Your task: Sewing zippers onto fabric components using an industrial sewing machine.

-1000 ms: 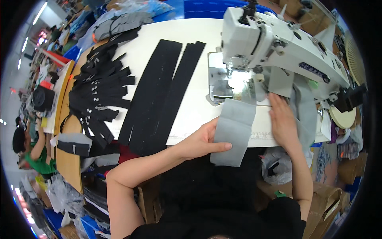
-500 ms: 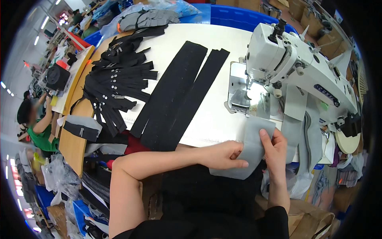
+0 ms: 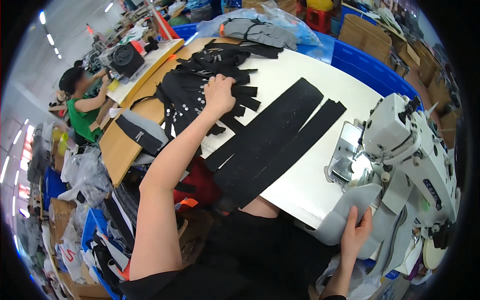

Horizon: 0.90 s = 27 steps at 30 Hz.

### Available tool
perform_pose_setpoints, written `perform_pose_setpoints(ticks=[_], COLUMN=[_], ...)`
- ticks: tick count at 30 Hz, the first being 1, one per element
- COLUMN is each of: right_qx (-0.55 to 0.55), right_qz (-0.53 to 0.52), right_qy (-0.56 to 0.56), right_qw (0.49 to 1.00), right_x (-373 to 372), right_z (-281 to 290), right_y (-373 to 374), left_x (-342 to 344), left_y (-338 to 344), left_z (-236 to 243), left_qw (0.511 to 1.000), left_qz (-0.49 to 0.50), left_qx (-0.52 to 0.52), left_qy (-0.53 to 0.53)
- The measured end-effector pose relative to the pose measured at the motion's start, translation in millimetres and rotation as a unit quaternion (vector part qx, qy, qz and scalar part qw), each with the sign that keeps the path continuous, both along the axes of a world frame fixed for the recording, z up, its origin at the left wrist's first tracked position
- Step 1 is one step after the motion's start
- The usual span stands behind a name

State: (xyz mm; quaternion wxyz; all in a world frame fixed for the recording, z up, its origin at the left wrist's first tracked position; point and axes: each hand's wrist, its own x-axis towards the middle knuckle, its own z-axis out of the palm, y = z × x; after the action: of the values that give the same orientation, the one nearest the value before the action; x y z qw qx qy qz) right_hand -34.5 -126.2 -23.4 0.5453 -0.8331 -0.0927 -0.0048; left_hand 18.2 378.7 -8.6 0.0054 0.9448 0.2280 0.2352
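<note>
My left hand (image 3: 220, 95) reaches onto the pile of black zipper strips (image 3: 180, 92) at the far left of the table. Its fingers are bent down and closed on a strip, with the tips partly hidden. Low on the right, my right hand (image 3: 357, 229) grips a grey fabric piece (image 3: 332, 225) between thumb and fingers. That piece curls over the table's front edge, just before the white sewing machine (image 3: 400, 132). Long black fabric panels (image 3: 272, 132) lie slantwise between my hands.
A blue bin (image 3: 360, 62) stands behind the table. More grey pieces (image 3: 392, 242) hang beside the machine. On the left are a wooden table edge (image 3: 117, 155) with a grey-and-black piece (image 3: 142, 131) and a co-worker in green (image 3: 85, 112).
My left hand has left the grey piece and reached far left onto the zipper strips. My right hand still holds the grey piece, which is now more curled. The view has turned left.
</note>
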Motion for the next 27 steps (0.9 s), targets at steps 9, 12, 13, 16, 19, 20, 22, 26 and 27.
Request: perform_pose_setpoints(ticks=[9,12,13,16,19,20,22,26,27], right_qx=[0.065,0.108,0.130,0.168,0.181,0.178,0.177,0.186,0.184], right_qz=[-0.026,-0.024,-0.013,0.001,0.021,0.036,0.045,0.070,0.065], right_qy=[-0.021,0.017,0.024,0.038,0.050,0.054,0.062,0.069,0.069], right_qw=[0.997,0.994,0.991,0.985,0.982,0.982,0.981,0.978,0.978], right_x=[0.3,-0.2,-1.2,-4.1,-7.2,-8.0,-8.8,-10.6,-11.6], right_z=[-4.5,-1.6,-2.0,-2.1,-2.7,-2.7,-1.6,-2.5,-5.2], right_y=[0.5,-1.4,-2.3,-0.9,2.9,3.4,2.1,-4.1,-6.5], left_x=[-17.4,-18.2,-16.0,-9.6,-7.6,-7.3,-8.9,-16.0,-20.2], left_y=[-4.8,-21.6,-23.1,-46.2,-57.4,-57.6,-57.0,-62.8,-71.9], left_z=[-10.8,-1.9,-1.5,4.8,13.8,15.7,16.7,13.9,18.6], left_qw=[0.938,0.923,0.911,0.860,0.912,0.914,0.915,0.904,0.899], left_qz=[-0.156,-0.144,-0.155,-0.191,-0.169,-0.165,-0.158,-0.177,-0.250], left_qx=[-0.120,-0.209,-0.217,-0.329,-0.291,-0.311,-0.326,-0.324,-0.280], left_qy=[-0.286,-0.288,-0.313,-0.339,-0.234,-0.202,-0.177,-0.216,-0.224])
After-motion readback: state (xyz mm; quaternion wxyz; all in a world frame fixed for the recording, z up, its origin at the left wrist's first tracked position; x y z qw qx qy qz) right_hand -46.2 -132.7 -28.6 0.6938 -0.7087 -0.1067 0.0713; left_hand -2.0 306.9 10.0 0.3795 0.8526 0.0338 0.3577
